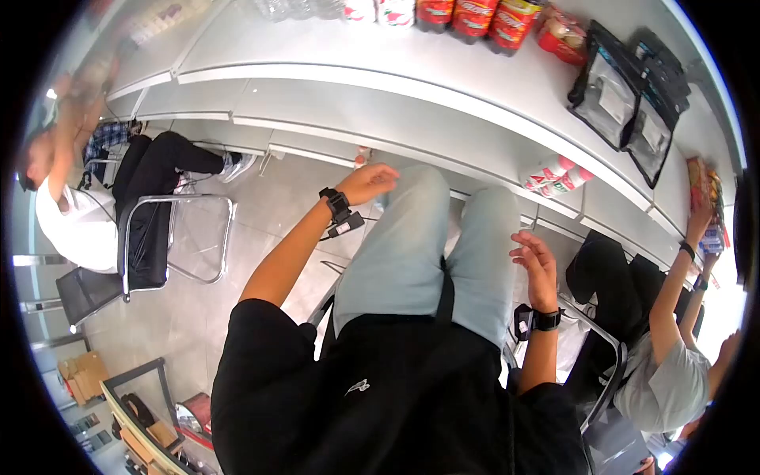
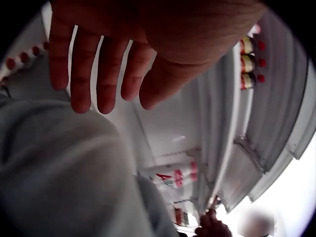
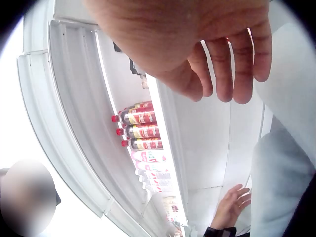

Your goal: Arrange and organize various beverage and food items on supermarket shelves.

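Note:
My left hand (image 1: pixel 369 184) hovers by the left knee with its fingers extended and holds nothing. In the left wrist view the left hand's fingers (image 2: pixel 106 74) hang straight and slightly spread. Beside the right thigh my right hand (image 1: pixel 538 265) is held in the air, fingers loosely bent around nothing. The right wrist view shows the right hand (image 3: pixel 217 54) in front of the shelving. Past the knees, white bottles with pink-red print (image 1: pixel 548 171) lie on the lower shelf, nearer the right hand. Red-labelled bottles of dark drink (image 1: pixel 473 17) stand on the shelf above.
The white upper shelf (image 1: pixel 356 47) spans the front, its edge over the knees. Black-edged clear pouches (image 1: pixel 609 91) and a red-wrapped pack (image 1: pixel 562 36) sit at its right. A seated person (image 1: pixel 75 214) is at left; another person (image 1: pixel 665 372) reaches toward packets at right.

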### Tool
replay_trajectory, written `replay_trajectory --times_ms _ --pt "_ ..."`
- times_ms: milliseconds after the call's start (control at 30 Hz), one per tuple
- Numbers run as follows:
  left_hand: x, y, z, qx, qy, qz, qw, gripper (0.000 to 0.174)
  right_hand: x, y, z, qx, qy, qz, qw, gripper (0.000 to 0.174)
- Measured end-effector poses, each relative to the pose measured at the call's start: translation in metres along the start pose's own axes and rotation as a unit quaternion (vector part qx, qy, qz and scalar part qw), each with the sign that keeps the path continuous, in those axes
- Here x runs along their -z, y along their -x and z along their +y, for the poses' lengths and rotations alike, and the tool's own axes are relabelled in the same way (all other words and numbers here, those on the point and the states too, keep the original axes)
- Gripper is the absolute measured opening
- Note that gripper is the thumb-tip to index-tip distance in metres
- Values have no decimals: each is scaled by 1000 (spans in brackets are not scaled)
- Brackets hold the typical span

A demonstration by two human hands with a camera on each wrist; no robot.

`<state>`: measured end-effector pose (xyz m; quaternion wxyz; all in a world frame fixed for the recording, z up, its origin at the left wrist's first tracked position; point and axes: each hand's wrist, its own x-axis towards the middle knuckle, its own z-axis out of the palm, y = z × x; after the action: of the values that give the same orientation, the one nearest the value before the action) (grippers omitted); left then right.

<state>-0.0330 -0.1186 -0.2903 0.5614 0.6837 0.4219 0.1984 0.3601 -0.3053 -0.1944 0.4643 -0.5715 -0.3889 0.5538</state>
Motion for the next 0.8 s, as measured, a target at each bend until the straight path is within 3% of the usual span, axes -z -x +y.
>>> replay_trajectory --times_ms 100,167,233,267,300,333,367,400,467,500,533,567,600,633,667,733,767,800 --pt "21 2 -82 92 37 58 993 29 -16 -13 -6 -18 21 -32 999 34" --pt "19 -2 -131 130 -40 130 982 31 -26 -21 -7 -23 19 -55 998 33" --pt "23 -16 -140 169 -149 186 956 40 -34 -26 -9 -35 22 -64 997 33" --pt "24 -22 -139 159 -168 201 952 47 -35 -29 -12 -37 27 -62 997 33" --pt "24 -34 -147 179 -193 230 937 28 -35 -33 -11 -42 33 -57 997 33" --pt "25 -48 -187 120 -218 225 942 32 -35 -35 -14 -45 30 -57 997 33" --pt "26 -57 -197 169 -224 239 929 56 -34 -36 -16 -47 27 -53 997 32" --pt "26 -67 -222 228 -191 257 920 65 -31 -37 -13 -49 23 -51 997 31" --pt "16 -88 -239 240 -168 346 891 81 -27 -37 -10 -62 7 -49 997 30" --pt "15 -100 -262 248 -177 332 893 78 -24 -37 -7 -74 6 -37 997 29" --pt "19 -114 -279 270 -60 237 931 70 -23 -36 -6 -80 14 -28 996 29" --pt "19 -130 -296 237 -163 179 941 64 -22 -37 -8 -89 19 -21 996 28" --pt "18 -131 -261 309 -206 152 916 54 -19 -38 -8 -100 22 -12 995 28" --pt "5 -150 -334 288 -299 205 886 46 -18 -38 -7 -113 22 -3 993 28" --pt "-1 -152 -363 246 -295 238 892 46 -17 -39 -6 -126 22 4 992 28" --pt "4 -152 -330 278 -253 227 899 48 -14 -40 -3 -129 21 10 991 29" --pt "11 -145 -286 349 -215 181 894 50 -14 -41 -1 -129 20 11 991 29" --pt "11 -153 -327 400 -158 174 886 48 -11 -41 3 -118 20 3 993 29"
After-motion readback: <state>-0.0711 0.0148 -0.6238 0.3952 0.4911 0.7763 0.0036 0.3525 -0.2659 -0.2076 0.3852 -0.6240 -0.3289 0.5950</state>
